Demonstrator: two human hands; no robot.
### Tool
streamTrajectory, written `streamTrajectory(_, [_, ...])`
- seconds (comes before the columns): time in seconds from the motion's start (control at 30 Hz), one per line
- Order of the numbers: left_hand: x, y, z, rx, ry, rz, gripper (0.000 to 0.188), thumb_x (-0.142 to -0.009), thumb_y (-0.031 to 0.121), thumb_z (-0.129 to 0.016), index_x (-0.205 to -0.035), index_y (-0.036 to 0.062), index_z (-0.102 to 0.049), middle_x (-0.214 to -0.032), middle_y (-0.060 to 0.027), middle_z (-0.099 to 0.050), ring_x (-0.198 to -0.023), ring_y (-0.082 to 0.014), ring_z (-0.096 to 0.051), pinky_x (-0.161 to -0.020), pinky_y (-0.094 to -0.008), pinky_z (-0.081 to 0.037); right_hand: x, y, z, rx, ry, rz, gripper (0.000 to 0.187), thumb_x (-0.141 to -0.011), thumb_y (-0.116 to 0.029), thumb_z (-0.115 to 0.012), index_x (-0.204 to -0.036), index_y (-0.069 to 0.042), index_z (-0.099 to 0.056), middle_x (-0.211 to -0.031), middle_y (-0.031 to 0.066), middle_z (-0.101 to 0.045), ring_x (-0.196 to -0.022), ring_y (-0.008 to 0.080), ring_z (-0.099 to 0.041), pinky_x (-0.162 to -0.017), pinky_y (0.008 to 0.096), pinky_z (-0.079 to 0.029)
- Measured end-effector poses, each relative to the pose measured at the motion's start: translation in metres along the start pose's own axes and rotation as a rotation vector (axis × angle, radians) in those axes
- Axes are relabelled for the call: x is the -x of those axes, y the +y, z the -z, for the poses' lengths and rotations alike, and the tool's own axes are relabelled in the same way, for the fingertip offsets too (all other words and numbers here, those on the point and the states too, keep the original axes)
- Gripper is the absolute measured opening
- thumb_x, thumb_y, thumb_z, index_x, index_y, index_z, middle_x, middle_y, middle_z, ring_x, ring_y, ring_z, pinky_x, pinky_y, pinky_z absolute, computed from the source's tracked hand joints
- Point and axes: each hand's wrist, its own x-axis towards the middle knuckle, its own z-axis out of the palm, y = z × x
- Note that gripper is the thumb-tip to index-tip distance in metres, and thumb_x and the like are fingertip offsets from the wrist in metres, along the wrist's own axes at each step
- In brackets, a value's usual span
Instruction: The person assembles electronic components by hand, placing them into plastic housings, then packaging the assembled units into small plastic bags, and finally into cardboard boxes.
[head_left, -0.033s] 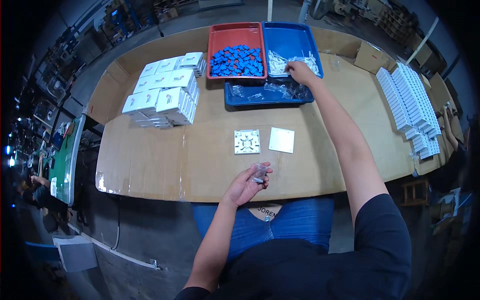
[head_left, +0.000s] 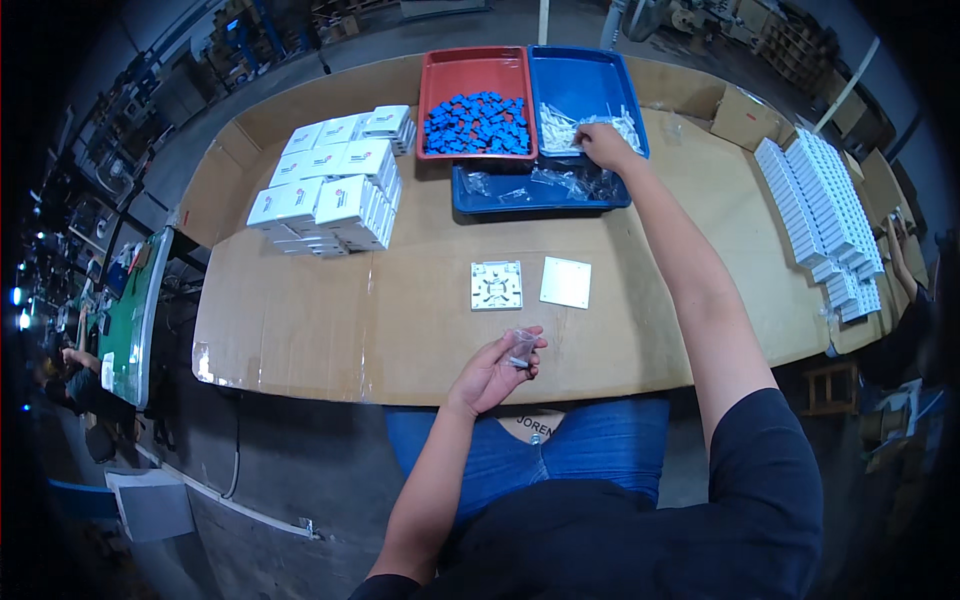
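My left hand, palm up near the table's front edge, holds a small clear plastic bag with small greyish pieces in it. My right hand reaches far into the blue tray, its fingers curled down over a heap of small white plastic parts. Its fingertips are too hidden to show what they pinch. Between me and the trays lies an open square white housing with its inside facing up. Right beside it rests a flat white square cover plate.
A red tray holds blue plastic pieces. The nearer dark blue tray contains clear bags. Stacked white boxes stand at left, rows of white units at right. Cardboard walls edge the table. Other people work at both sides.
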Motion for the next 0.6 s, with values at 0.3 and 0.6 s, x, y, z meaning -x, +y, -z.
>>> streamTrajectory(0.3, [0.002,0.002,0.0,-0.034,-0.001,0.019,0.053,-0.112,0.035,-0.046,-0.149,-0.0027,-0.047,-0.128,-0.0118,-0.064,-0.104,-0.0198,-0.064,-0.094,-0.0376,-0.052,-0.021,-0.016,-0.003,0.308,-0.11,-0.086,0.02,-0.086,-0.009,-0.065,-0.096,-0.012,-0.082,-0.1,0.0171,-0.077,-0.096,0.0357,-0.073,-0.086,0.0461,-0.058])
streamTrajectory(0.6, [0.0,0.003,0.001,-0.02,0.0,0.034,0.053,-0.112,0.036,-0.047,-0.149,-0.0017,-0.048,-0.128,-0.0113,-0.065,-0.103,-0.0198,-0.064,-0.094,-0.0377,-0.051,-0.033,-0.026,0.014,0.422,-0.19,-0.042,0.016,-0.081,-0.013,-0.075,-0.092,-0.021,-0.084,-0.101,0.0119,-0.079,-0.098,0.0325,-0.075,-0.087,0.0436,-0.06])
